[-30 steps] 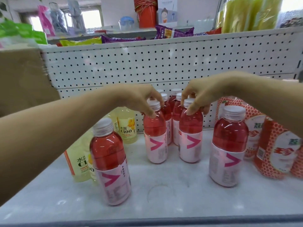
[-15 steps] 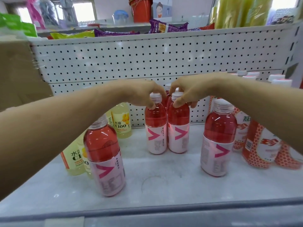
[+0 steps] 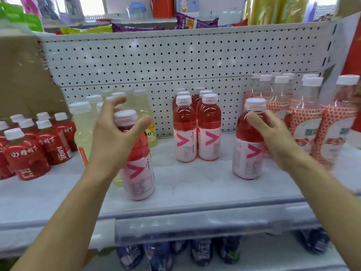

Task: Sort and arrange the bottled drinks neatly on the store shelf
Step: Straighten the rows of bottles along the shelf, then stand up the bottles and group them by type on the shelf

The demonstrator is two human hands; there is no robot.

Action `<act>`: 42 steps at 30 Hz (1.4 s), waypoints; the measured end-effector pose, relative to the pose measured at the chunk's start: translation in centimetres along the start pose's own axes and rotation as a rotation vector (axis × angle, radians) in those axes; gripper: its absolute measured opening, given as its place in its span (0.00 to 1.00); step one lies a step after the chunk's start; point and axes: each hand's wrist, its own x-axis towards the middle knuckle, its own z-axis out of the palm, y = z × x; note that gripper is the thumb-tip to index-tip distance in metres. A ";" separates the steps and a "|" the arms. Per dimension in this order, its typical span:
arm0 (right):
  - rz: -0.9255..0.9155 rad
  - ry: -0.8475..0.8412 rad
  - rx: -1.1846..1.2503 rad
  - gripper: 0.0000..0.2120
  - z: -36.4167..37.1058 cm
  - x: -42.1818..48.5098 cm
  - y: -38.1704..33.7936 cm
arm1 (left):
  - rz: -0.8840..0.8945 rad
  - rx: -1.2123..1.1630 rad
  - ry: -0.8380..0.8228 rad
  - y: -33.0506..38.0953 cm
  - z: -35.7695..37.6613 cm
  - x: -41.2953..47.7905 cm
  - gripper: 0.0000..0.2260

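Note:
Two rows of pink drink bottles with white caps and V labels (image 3: 196, 133) stand together at the middle back of the white shelf (image 3: 195, 184). One more such bottle (image 3: 140, 173) stands alone at the front left. My left hand (image 3: 115, 133) hovers in front of its neck with fingers spread, not closed on it. Another pink bottle (image 3: 247, 153) stands alone to the right. My right hand (image 3: 273, 135) lies against its right side, fingers apart and touching its shoulder.
Small red juice bottles (image 3: 29, 151) crowd the far left, with pale yellow bottles (image 3: 84, 124) behind my left hand. Red-dotted bottles (image 3: 304, 122) fill the right. A pegboard (image 3: 156, 61) backs the shelf. Dark bottles (image 3: 195, 253) sit on the shelf below.
Both hands have let go of the caps of the two middle bottles, which now stand pushed together. The hands have drawn back and apart, each to an outer pink bottle.

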 end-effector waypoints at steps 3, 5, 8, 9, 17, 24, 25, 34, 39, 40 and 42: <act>0.030 0.015 -0.018 0.31 1.1 -1.9 2.1 | -0.089 -0.186 0.045 -1.3 1.3 -1.9 0.17; 0.028 0.014 -0.021 0.27 2.0 -2.5 2.4 | -0.070 -0.195 0.029 -1.3 2.3 -2.0 0.14; 0.023 -0.029 0.003 0.24 3.8 -2.3 2.4 | -0.057 -0.272 -0.011 -0.1 4.6 -2.1 0.13; 0.014 -0.039 0.007 0.24 4.5 -2.2 2.3 | -0.059 -0.299 -0.024 0.5 5.4 -2.2 0.13; 0.047 -0.140 -0.130 0.36 5.7 -3.1 4.7 | -0.166 -0.149 -0.243 -3.4 8.8 -4.4 0.34; 0.032 -0.140 -0.210 0.35 5.6 -2.5 5.1 | -0.285 0.104 -0.411 -7.3 10.8 -4.6 0.35; 0.032 -0.142 -0.207 0.35 5.6 -2.5 5.1 | -0.278 0.094 -0.408 -7.3 10.9 -4.6 0.34; 0.023 -0.183 -0.166 0.33 5.4 -1.8 6.0 | -0.244 0.020 -0.373 -6.3 11.1 -5.1 0.34; -0.010 -0.157 -0.203 0.36 5.6 -2.0 5.9 | -0.263 0.018 -0.413 -5.1 10.3 -5.4 0.30; -0.060 -0.102 -0.221 0.37 5.8 -2.1 5.9 | -0.280 0.016 -0.445 -4.5 9.8 -5.6 0.29; -0.223 0.072 -0.274 0.38 6.1 -2.9 5.0 | -0.278 0.052 -0.467 -3.5 8.3 -6.1 0.29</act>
